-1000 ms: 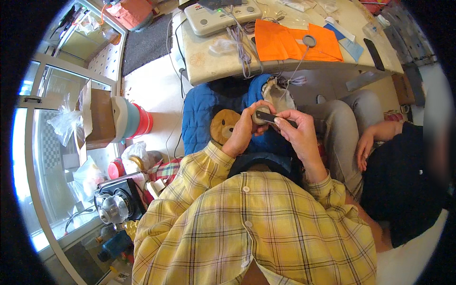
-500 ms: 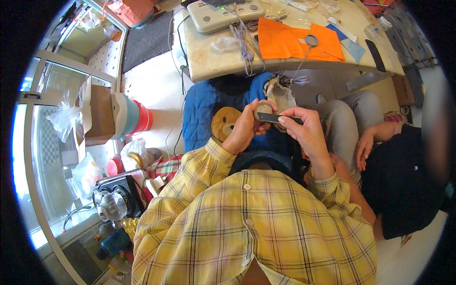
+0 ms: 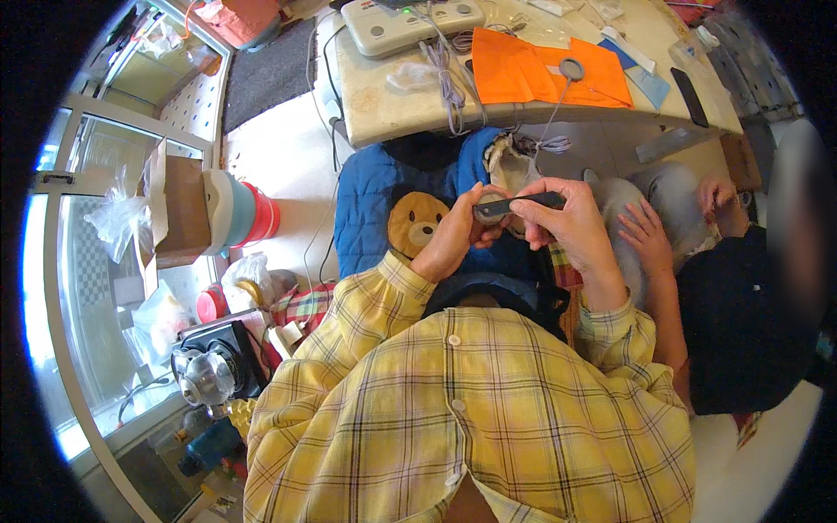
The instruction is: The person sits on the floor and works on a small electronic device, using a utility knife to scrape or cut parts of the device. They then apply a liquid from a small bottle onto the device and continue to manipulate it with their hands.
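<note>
My left hand (image 3: 452, 230) is closed around a small round grey disc (image 3: 490, 200), held above my lap with its face up. In my right hand (image 3: 579, 225) is a dark, flat, narrow tool (image 3: 537, 202), pinched between thumb and fingers. The tool's left end lies over the disc; whether it touches the disc I cannot tell, nor what kind of tip it has. Below my hands a blue quilted cover (image 3: 370, 196) with a brown bear face (image 3: 416, 220) lies over my lap.
The table (image 3: 384, 109) ahead bears a white control box (image 3: 410, 30), bundled grey cables (image 3: 451, 83), an orange cloth (image 3: 514, 74) and another corded grey disc (image 3: 571, 69). A person's hand (image 3: 643, 231) rests close on my right. Stacked buckets (image 3: 257, 216) stand at left.
My right hand has shifted slightly right and up, and the tool now slopes upward to the right. The left hand has barely moved. The other person's hands have moved over their knees.
</note>
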Demonstrator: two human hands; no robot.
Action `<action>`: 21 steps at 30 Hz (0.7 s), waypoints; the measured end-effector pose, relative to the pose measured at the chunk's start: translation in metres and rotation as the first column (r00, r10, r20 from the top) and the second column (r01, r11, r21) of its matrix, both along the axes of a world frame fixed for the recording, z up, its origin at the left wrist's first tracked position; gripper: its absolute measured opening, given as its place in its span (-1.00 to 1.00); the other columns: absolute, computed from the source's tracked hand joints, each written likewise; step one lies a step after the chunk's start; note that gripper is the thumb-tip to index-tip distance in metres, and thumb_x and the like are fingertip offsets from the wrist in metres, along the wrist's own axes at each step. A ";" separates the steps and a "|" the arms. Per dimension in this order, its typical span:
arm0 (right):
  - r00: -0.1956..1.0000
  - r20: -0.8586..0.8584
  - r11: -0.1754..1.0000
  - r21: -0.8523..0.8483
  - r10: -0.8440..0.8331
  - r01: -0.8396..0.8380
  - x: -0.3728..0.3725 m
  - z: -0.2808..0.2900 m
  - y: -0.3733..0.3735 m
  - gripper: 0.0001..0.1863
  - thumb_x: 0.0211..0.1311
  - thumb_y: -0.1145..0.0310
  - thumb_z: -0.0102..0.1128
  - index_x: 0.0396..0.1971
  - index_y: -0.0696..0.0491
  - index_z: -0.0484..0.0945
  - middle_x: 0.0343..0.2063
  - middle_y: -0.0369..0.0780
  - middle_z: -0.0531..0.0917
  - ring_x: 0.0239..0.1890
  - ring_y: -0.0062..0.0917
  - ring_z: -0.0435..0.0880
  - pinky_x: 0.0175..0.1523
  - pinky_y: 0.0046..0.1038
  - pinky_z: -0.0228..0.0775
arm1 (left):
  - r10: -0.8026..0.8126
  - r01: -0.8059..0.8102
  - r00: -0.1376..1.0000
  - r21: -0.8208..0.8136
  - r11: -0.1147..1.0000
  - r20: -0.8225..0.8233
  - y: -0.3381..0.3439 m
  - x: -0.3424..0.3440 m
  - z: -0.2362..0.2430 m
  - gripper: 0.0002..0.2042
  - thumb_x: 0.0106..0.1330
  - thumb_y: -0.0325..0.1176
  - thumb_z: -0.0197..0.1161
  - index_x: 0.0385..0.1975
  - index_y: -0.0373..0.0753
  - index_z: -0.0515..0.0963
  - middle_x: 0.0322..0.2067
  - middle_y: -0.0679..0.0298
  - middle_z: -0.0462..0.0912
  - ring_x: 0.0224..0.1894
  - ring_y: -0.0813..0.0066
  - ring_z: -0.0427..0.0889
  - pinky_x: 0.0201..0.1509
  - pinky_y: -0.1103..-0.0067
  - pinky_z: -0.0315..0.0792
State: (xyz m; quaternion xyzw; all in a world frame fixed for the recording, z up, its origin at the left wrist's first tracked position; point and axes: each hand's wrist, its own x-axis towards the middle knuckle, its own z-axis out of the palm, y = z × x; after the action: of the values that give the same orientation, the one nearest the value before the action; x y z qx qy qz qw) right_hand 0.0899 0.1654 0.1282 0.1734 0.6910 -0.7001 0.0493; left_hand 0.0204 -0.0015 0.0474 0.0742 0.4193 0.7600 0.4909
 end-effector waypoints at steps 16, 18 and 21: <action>0.959 -0.199 0.947 -0.289 -0.201 0.138 -0.001 -0.025 0.007 -0.84 0.15 0.46 0.38 -0.27 0.16 0.66 -0.47 -0.32 0.67 -0.45 -0.72 0.57 -0.35 -0.68 0.34 | -0.013 -0.038 0.942 0.143 0.989 0.336 0.001 -0.005 0.000 -0.47 0.56 0.11 -0.33 -0.06 -0.21 0.46 -0.36 0.34 0.50 -0.54 0.64 0.25 -0.49 0.69 0.14; 0.953 -0.210 0.943 -0.295 -0.218 0.151 -0.006 -0.026 0.002 -0.83 0.16 0.45 0.37 -0.26 0.15 0.65 -0.48 -0.31 0.66 -0.47 -0.72 0.56 -0.35 -0.67 0.35 | 0.002 -0.050 0.942 0.135 0.990 0.334 0.001 -0.004 0.001 -0.47 0.55 0.13 -0.32 -0.08 -0.20 0.46 -0.36 0.34 0.49 -0.54 0.64 0.26 -0.50 0.69 0.14; 0.975 -0.176 0.961 -0.262 -0.135 0.086 -0.009 -0.028 0.006 -0.83 0.20 0.41 0.36 -0.25 0.14 0.65 -0.49 -0.29 0.67 -0.48 -0.73 0.56 -0.36 -0.67 0.35 | 0.015 -0.056 0.951 0.123 0.991 0.308 -0.001 -0.004 -0.007 -0.47 0.55 0.14 -0.31 -0.09 -0.20 0.46 -0.37 0.33 0.50 -0.54 0.64 0.26 -0.50 0.70 0.14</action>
State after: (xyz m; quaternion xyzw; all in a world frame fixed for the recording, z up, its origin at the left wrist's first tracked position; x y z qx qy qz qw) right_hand 0.0810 0.1718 0.1001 0.1358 0.5868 -0.7975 -0.0353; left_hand 0.0160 -0.0020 0.0405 -0.0203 0.2887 0.7968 0.5304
